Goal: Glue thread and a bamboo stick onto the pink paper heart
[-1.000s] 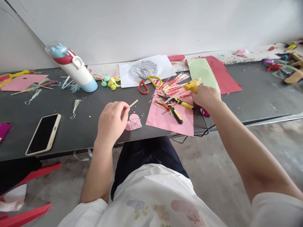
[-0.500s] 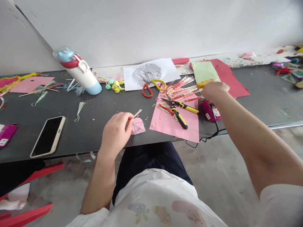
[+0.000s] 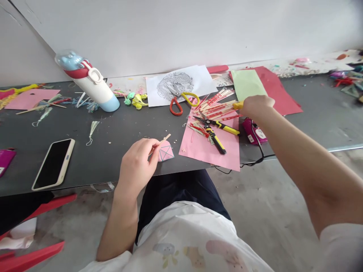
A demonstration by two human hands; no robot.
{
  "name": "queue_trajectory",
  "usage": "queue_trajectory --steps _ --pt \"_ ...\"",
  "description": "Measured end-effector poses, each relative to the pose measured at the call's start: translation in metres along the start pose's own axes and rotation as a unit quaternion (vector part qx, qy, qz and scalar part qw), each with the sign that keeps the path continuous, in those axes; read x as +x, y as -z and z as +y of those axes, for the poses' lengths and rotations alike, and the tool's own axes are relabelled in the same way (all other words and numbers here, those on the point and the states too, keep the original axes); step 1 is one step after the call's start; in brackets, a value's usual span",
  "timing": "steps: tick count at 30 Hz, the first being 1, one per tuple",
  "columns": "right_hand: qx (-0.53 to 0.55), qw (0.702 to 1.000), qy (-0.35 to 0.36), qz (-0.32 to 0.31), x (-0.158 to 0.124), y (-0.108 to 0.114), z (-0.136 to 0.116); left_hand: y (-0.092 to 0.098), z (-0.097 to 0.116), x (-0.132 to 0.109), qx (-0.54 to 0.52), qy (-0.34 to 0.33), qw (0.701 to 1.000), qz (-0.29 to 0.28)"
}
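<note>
Two hands at a dark table, each closed on one thing.

One thin wooden stick [image 3: 165,138] is pinched between the thumb and fingertips [image 3: 155,147] of the left hand [image 3: 136,166], its free end poking out toward two o'clock. One small pink cut-out [image 3: 166,152] lies flat on the table [image 3: 113,143] just beside those fingertips, at three o'clock. The right hand [image 3: 256,106] is curled tight around one yellow tool [image 3: 237,105], of which only a stub shows at nine o'clock of the fist. Between the hands lies one pink sheet [image 3: 204,153] bearing two yellow-handled cutters [image 3: 219,127]. One pair of scissors [image 3: 181,102] sits at twelve o'clock of the cut-out, one phone [image 3: 53,163] at nine o'clock, and one bottle [image 3: 87,81] at ten o'clock.
</note>
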State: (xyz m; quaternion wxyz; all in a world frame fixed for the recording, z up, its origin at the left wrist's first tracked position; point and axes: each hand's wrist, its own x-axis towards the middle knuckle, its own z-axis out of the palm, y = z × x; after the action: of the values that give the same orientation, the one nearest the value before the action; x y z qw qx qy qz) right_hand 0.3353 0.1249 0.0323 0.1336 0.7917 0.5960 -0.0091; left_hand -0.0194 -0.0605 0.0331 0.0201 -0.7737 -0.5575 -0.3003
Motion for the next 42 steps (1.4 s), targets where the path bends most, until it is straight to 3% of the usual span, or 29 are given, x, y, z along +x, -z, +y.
queue_trajectory --steps 2,5,8,11,16,28,35,42 --pt "-0.006 1.000 0.002 0.016 -0.018 0.006 -0.004 0.000 0.000 -0.001 -0.012 0.010 1.000 0.007" --pt "0.001 0.996 0.090 0.019 -0.051 0.006 -0.010 0.001 0.001 -0.003 -0.019 0.042 0.999 0.020" --pt "0.013 0.982 0.186 -0.018 -0.077 -0.006 -0.013 0.002 0.002 -0.005 -0.027 0.071 0.997 0.025" --pt "0.017 0.973 0.229 -0.012 -0.092 -0.023 -0.012 0.002 0.003 -0.008 -0.038 0.077 0.996 0.024" --pt "0.026 0.972 0.234 0.014 -0.101 -0.040 -0.010 -0.003 0.005 -0.014 -0.047 0.083 0.995 0.013" --pt "-0.002 0.977 0.211 -0.028 -0.107 -0.045 -0.025 -0.009 0.013 -0.026 -0.099 0.103 0.990 -0.020" --pt "0.055 0.975 0.214 -0.021 -0.101 -0.051 -0.013 -0.018 0.012 -0.029 -0.157 0.146 0.977 -0.017" --pt "0.089 0.971 0.222 0.027 -0.092 -0.058 -0.010 -0.020 0.015 -0.032 -0.179 0.144 0.973 -0.029"
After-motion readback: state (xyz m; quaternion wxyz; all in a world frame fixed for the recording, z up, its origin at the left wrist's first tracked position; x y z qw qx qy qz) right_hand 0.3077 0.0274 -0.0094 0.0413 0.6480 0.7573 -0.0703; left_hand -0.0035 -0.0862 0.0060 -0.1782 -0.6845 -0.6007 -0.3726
